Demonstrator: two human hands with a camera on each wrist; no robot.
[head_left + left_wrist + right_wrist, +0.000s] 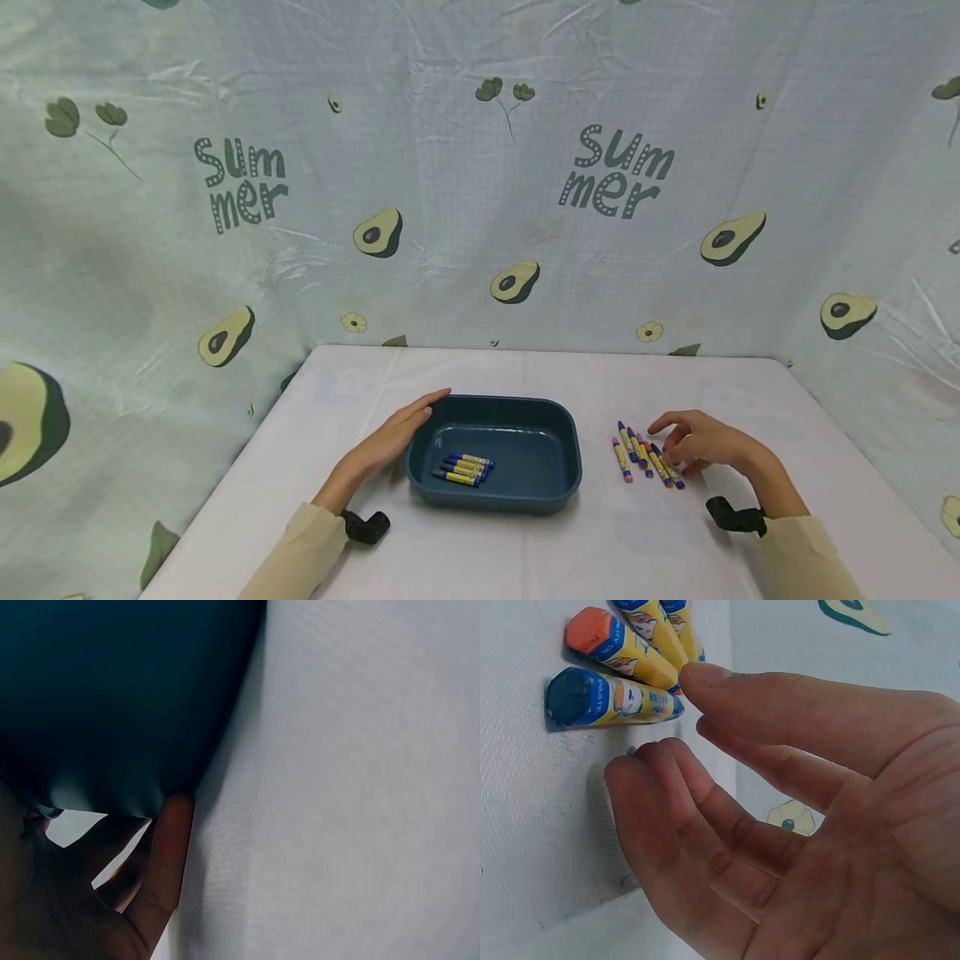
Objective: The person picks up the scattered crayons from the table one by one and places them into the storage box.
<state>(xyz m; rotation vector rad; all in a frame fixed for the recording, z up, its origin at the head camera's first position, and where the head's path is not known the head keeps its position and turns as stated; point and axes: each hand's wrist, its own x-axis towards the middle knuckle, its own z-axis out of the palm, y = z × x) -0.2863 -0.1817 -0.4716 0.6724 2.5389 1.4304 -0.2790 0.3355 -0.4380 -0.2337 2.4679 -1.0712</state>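
A dark blue rectangular tray (495,502) stands on the table. My left hand (393,433) rests along its left side with extended fingers, and the left wrist view shows fingertips touching the tray wall (112,712). Several crayons (463,468) with yellow wrappers lie in the tray's left part. To the right of the tray, more crayons (645,450) lie in a loose group. My right hand (708,439) is over their right edge, fingers bent and apart, holding nothing. Near its fingertips are a dark-tipped crayon (622,697) and an orange crayon (600,637).
The table (525,558) has a white cover. Behind and beside it hangs a pale cloth (435,167) printed with avocados and lettering. Each wrist wears a black band with a camera, the left wrist band (366,527) being close to the tray's near left corner.
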